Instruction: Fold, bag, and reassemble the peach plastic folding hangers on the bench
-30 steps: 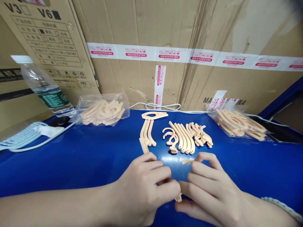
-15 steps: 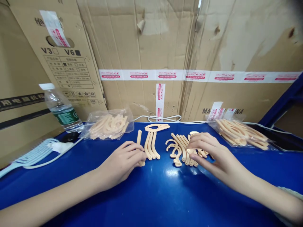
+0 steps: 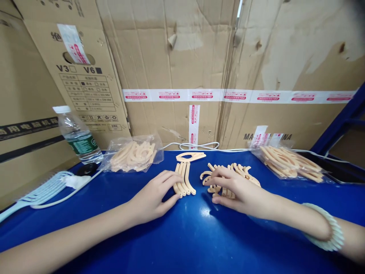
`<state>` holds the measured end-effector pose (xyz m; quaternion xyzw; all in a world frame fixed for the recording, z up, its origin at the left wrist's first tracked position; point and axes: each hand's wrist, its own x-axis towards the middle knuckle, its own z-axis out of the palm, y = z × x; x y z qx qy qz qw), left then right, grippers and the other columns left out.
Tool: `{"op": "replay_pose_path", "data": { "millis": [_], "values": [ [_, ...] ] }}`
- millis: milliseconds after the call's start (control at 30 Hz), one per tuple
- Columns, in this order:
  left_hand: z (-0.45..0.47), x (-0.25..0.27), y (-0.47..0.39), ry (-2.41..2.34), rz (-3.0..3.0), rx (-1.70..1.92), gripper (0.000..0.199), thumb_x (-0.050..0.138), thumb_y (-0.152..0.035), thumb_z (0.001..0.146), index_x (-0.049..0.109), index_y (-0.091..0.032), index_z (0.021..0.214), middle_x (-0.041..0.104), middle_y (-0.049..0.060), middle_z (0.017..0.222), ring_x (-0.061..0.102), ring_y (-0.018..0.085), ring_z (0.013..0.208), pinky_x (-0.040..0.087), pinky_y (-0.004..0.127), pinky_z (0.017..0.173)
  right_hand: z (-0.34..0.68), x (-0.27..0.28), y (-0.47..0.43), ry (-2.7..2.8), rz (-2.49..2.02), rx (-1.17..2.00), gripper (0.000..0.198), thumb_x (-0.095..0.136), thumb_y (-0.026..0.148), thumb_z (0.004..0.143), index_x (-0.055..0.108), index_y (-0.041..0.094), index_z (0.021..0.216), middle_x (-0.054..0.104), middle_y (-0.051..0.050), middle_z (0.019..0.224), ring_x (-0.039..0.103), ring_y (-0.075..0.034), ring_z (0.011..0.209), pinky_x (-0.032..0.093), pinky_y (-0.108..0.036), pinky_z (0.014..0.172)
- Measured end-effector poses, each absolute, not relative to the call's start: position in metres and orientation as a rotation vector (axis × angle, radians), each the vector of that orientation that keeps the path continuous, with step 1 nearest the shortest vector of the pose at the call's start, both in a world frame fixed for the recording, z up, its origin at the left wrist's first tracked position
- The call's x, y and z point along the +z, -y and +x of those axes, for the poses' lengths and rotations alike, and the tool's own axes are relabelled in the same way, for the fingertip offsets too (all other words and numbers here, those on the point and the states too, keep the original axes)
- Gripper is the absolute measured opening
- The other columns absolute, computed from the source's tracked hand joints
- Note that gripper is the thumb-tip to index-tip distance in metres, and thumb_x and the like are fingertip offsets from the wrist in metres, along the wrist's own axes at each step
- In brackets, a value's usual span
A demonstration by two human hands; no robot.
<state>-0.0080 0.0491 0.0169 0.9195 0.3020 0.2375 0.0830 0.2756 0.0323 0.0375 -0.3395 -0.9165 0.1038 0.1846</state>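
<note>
Several curved wooden strips lie side by side, below a flat wooden piece with an oval opening. My left hand curls against the row's left side, fingertips and thumb on the leftmost strip, which is partly hidden. To the right is a loose pile of wooden pieces, with strips, hooked pieces and small rounded ones. Over its front, my right hand hangs palm down, thumb and fingers apart, covering part of the pile. Nothing shows as gripped in it.
Clear bags of wooden pieces lie at the back left and back right. A water bottle, a pale blue hairbrush and a white cable are at left. Cardboard stands behind the blue table.
My left hand has brought a separate strip rightward against the row. My right hand has shifted left over the pile's front. The view has tilted slightly.
</note>
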Motion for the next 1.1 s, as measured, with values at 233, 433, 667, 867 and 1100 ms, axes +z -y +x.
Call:
{"op": "replay_pose_path", "data": {
  "millis": [233,433,667,867,1100],
  "values": [
    [0.011,0.016,-0.059,-0.937,2.929,0.515,0.036,0.057,-0.035,0.091,0.060,-0.021,0.125,0.056,0.014,0.130,0.050,0.033,0.120,0.050,0.052,0.094,0.278,0.041,-0.038,2.719,-1.060,0.152,0.028,0.075,0.029,0.085,0.068,0.021,0.110,0.064,-0.007,0.105,0.056,-0.027,0.103,0.044,-0.042,0.087],
    [0.016,0.014,-0.059,-0.936,2.957,0.502,0.030,0.053,-0.033,0.095,0.061,-0.020,0.121,0.061,0.013,0.123,0.055,0.030,0.113,0.053,0.048,0.091,0.279,0.033,-0.054,2.709,-0.947,0.200,0.014,0.067,0.023,0.092,0.069,0.020,0.105,0.063,-0.005,0.100,0.056,-0.022,0.096,0.042,-0.037,0.085],
    [0.017,0.025,-0.060,-1.002,2.932,0.565,0.040,0.054,-0.040,0.093,0.056,-0.016,0.125,0.062,0.014,0.125,0.056,0.030,0.116,0.051,0.048,0.096,0.279,0.037,-0.053,2.648,-0.970,0.050,0.025,0.055,0.025,0.098,0.060,0.020,0.122,0.063,-0.008,0.105,0.055,-0.024,0.096,0.041,-0.040,0.083],
    [0.042,0.052,-0.104,-1.185,2.968,0.366,0.035,0.045,-0.024,0.096,0.053,-0.011,0.127,0.059,0.017,0.129,0.054,0.029,0.121,0.045,0.046,0.103,0.279,0.044,-0.012,2.562,-0.912,0.176,0.030,0.042,0.009,0.093,0.059,0.018,0.116,0.062,-0.008,0.097,0.054,-0.024,0.092,0.042,-0.039,0.082],
    [0.075,0.046,-0.173,-1.294,2.925,0.037,0.035,0.060,-0.029,0.093,0.055,-0.013,0.124,0.061,0.013,0.123,0.062,0.026,0.108,0.052,0.047,0.092,0.282,0.036,0.028,2.690,-0.867,0.190,0.036,0.040,0.003,0.086,0.061,0.017,0.111,0.062,-0.007,0.090,0.053,-0.022,0.085,0.045,-0.036,0.083]
  ]
}}
